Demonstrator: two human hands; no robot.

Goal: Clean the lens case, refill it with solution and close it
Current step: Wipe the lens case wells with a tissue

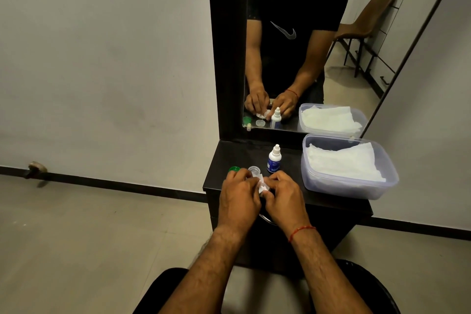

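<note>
The cleaning step looks to be in hand: both hands are drawn close together over the near-left part of the dark, glossy table, working a small white piece of tissue between their fingertips. The left hand is curled, knuckles up, and most likely holds the lens case itself under its fingers, though the case body is hidden and I cannot tell for sure. The right hand, with a red thread at the wrist, pinches the tissue from the right, thumb and forefinger pressed to it. Just beyond the fingertips lie a clear round plastic cap and, to its left, a green round cap, both off and resting on the table. A small white dropper bottle with a blue label stands upright a little farther back, its cap on. At the far right sits a translucent plastic tub of folded white tissues. Next, I judge, the wiping must finish, then a hand must free itself to reach the bottle and uncap it for refilling.
</note>
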